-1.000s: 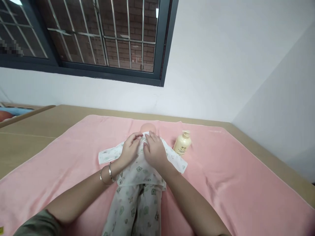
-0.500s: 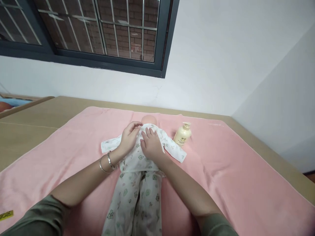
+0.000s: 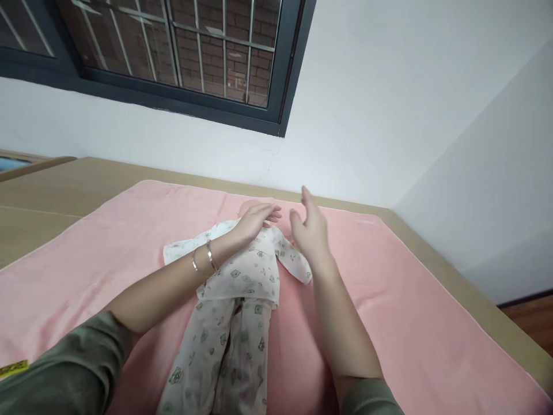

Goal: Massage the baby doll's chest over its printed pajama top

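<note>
A baby doll in white printed pyjamas (image 3: 244,282) lies on its back on a pink towel (image 3: 389,288), head away from me. My left hand (image 3: 254,218) rests flat on the doll's collar near its head (image 3: 244,206), fingers stretched out. It wears two bangles at the wrist. Lifted off the doll, my right hand (image 3: 309,227) hovers open just right of the doll's shoulder, with fingers spread and nothing in it. It covers the spot where the cream pump bottle stood, so the bottle is hidden.
The towel covers a tan table (image 3: 52,202) that meets a white wall. A dark barred window (image 3: 173,52) is above. A wall corner and wooden floor (image 3: 531,317) lie to the right. A yellow tag (image 3: 12,368) lies at the towel's near left edge.
My right hand has left the doll's chest and risen to the right, in front of the bottle. My left hand slid up to the collar. The view shifted slightly right.
</note>
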`<state>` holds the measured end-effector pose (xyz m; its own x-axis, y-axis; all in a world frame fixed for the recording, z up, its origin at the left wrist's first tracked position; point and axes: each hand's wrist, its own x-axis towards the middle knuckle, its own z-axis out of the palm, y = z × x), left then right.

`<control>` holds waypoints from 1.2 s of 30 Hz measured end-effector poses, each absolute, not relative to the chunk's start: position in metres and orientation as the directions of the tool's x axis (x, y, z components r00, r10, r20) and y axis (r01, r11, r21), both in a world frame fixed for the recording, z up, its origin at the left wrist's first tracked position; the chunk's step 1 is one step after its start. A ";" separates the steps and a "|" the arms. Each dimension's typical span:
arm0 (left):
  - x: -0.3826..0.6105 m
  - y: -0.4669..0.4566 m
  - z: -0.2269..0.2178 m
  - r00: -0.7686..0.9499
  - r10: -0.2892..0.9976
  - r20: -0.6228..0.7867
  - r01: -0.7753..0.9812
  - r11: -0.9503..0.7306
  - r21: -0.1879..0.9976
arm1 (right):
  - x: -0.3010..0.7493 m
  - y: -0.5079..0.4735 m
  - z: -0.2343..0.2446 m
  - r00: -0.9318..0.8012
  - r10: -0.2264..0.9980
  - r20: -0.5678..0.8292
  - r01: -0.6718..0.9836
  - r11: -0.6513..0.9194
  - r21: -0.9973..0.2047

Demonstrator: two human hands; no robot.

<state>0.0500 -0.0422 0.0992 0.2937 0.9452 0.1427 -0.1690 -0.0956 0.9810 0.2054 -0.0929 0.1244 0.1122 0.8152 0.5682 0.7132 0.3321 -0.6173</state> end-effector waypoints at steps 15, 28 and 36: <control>0.133 -0.029 0.119 0.558 0.763 -0.325 -0.539 0.631 0.557 | 0.243 -0.097 0.144 0.190 0.974 0.126 0.964 -0.161 -0.211; 0.069 -0.046 0.115 0.515 0.802 -0.302 -0.456 0.555 0.696 | 0.221 -0.088 0.113 0.121 0.959 0.257 0.957 -0.182 0.227; 0.002 -0.077 0.123 0.498 0.797 -0.342 -0.491 0.584 0.646 | 0.209 -0.088 0.114 0.189 0.944 0.270 0.956 -0.240 0.167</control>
